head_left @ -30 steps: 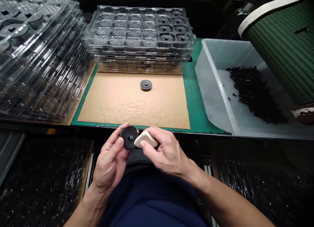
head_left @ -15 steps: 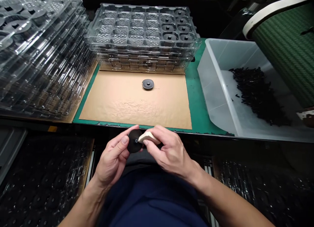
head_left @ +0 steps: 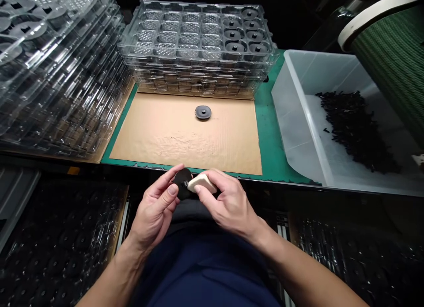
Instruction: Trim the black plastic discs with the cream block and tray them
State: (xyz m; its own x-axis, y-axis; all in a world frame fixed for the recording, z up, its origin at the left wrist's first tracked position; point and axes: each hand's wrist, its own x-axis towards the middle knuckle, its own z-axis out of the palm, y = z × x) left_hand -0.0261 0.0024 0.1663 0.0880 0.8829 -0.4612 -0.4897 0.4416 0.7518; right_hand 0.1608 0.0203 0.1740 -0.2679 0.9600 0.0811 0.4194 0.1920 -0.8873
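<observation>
No txt — none legible

Torso: the wearer has on a navy blue garment [head_left: 205,276] of plain, matte cloth. Soft, curved folds cross the front; the shade deepens toward black at the sides. Garment type: cannot be determined from the visible portion. Upper front section: a black cloth area [head_left: 188,215] adjoins the navy cloth; its surface detail is lost in shadow. Arms: the left forearm [head_left: 114,267] and right forearm [head_left: 294,263] are bare over the visible length, each narrowing toward the wrist. Hands: the left hand [head_left: 155,210] and right hand [head_left: 232,203] are bare. Thumbnails: short, with rounded edges.
</observation>
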